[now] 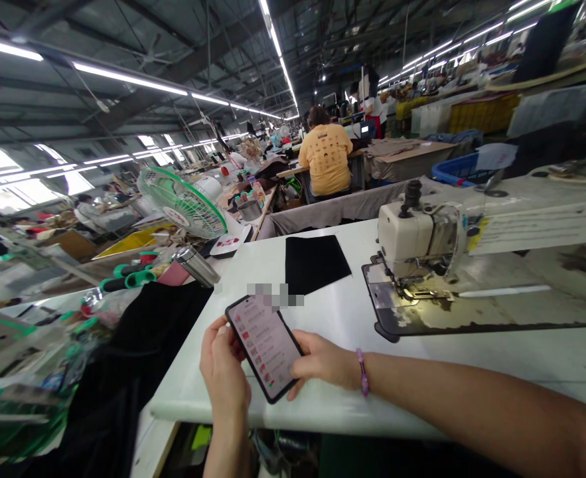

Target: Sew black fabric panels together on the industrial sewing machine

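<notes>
The white table (340, 315) has open room between the sewing machine (419, 232) at right and the black cloth (317, 264) near its far edge. Close to the near edge, fingers of left hand (227, 372) and right hand (325, 360) hold the phone (265, 348).

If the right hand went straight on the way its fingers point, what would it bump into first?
The phone, whose edge the right hand is touching. Past that, probably the left hand, though depth is hard to judge.

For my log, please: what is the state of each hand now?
Left hand: closed, holding the phone.
Right hand: partly closed, holding the phone's right side.
</notes>
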Motion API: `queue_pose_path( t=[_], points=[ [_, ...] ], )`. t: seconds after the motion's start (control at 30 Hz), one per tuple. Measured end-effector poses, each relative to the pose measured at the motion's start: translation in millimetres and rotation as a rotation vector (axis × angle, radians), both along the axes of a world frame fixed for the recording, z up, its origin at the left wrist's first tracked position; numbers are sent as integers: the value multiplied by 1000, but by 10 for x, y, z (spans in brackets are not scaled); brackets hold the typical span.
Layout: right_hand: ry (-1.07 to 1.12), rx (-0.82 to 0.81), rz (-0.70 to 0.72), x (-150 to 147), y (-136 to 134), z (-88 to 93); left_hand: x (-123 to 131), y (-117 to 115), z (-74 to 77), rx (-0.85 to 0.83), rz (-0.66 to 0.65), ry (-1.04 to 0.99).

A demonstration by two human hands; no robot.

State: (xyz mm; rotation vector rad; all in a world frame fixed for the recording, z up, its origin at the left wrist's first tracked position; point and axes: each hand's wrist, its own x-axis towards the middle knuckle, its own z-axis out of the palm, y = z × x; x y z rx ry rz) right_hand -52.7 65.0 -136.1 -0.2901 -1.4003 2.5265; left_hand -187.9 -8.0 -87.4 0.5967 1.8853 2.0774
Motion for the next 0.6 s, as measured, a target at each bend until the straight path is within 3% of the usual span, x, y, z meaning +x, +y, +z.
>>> queue_pose_path(
  t=[0.6],
  points=[
    [6, -28, 28, 10, 6, 9, 7, -13, -3, -1, -18, 7]
  ],
)
